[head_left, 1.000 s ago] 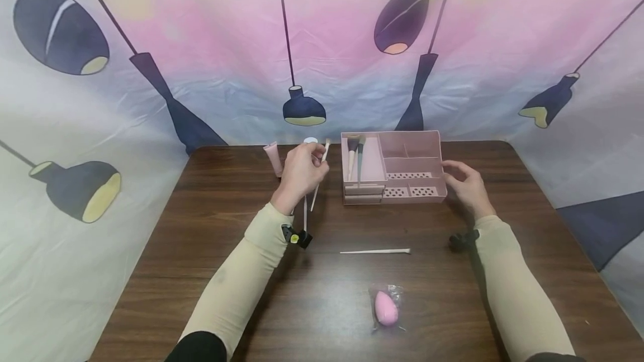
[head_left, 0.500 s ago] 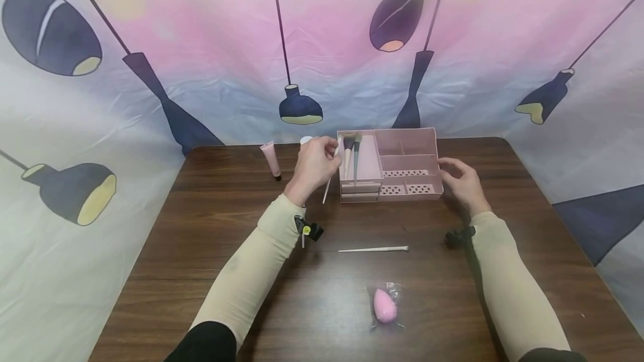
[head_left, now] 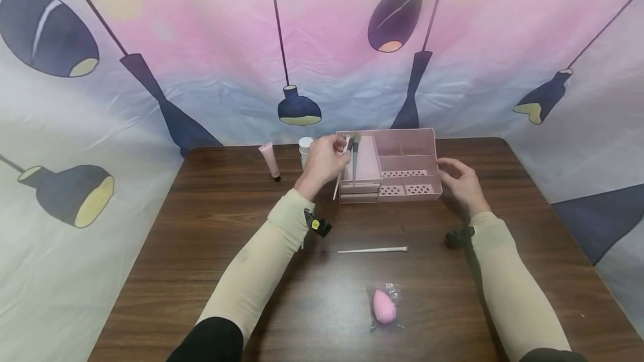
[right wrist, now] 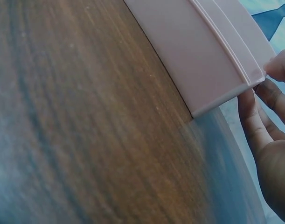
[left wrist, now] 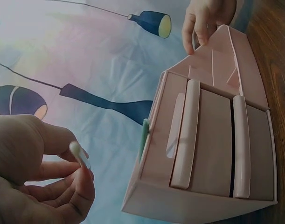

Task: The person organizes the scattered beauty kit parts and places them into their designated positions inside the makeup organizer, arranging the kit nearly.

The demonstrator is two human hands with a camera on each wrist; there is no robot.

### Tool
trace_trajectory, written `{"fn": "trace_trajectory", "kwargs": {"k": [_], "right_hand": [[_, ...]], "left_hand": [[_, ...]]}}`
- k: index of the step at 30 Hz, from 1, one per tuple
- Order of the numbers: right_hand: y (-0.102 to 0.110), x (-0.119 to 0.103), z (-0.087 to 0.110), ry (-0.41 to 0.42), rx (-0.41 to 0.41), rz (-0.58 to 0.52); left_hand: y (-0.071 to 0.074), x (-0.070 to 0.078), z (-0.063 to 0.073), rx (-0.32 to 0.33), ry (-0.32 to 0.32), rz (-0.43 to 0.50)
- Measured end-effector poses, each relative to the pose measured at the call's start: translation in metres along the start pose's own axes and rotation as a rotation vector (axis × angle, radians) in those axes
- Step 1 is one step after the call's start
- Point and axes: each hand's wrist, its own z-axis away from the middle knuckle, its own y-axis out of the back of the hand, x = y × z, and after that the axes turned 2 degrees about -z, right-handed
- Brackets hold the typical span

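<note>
In the head view my left hand (head_left: pixel 326 162) pinches a slim white makeup brush (head_left: pixel 336 187) over the left end of the pink organizer (head_left: pixel 410 197). The left wrist view has one end of that brush (left wrist: pixel 79 155) poking out between thumb and fingers, apart from the organizer (left wrist: pixel 212 140). Two makeup brushes lie in the left compartment, one with a green handle (head_left: pixel 355 163). My right hand (head_left: pixel 465 186) touches the organizer's right side with thumb and fingertips. Close up in the right wrist view, those fingers (right wrist: pixel 248 109) rest at the organizer's corner.
Another white brush (head_left: pixel 372 249) lies on the wooden table (head_left: pixel 226 205). Nearer me is a pink makeup sponge (head_left: pixel 384 306) in clear wrapping. A pink tube (head_left: pixel 269 161) and a white-capped bottle (head_left: pixel 304 144) stand left of the organizer, before a hanging cloth (head_left: pixel 226 43).
My left hand has carried the white brush rightward, from beside the bottle to over the organizer's left compartment. The tube and bottle show more fully. My right hand stays at the organizer's side.
</note>
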Motion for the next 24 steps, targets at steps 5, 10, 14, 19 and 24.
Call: {"fn": "trace_trajectory", "kwargs": {"k": [5,10,14,19,24], "right_hand": [[0.0,0.001,0.0,0.001,0.004,0.004],[0.0,0.001,-0.001,-0.003,0.006,0.015],[-0.001,0.001,-0.001,-0.015,0.006,0.028],[-0.003,0.001,-0.002,0.007,-0.001,-0.002],[-0.001,-0.01,0.002,0.009,0.011,-0.017]], "left_hand": [[-0.004,0.002,-0.007,-0.037,0.019,0.015],[-0.008,0.004,-0.014,-0.09,0.084,0.019],[-0.014,0.006,-0.019,-0.124,0.126,0.019],[-0.02,0.007,-0.027,-0.144,0.152,0.032],[-0.028,0.006,-0.037,-0.116,0.142,0.07]]}}
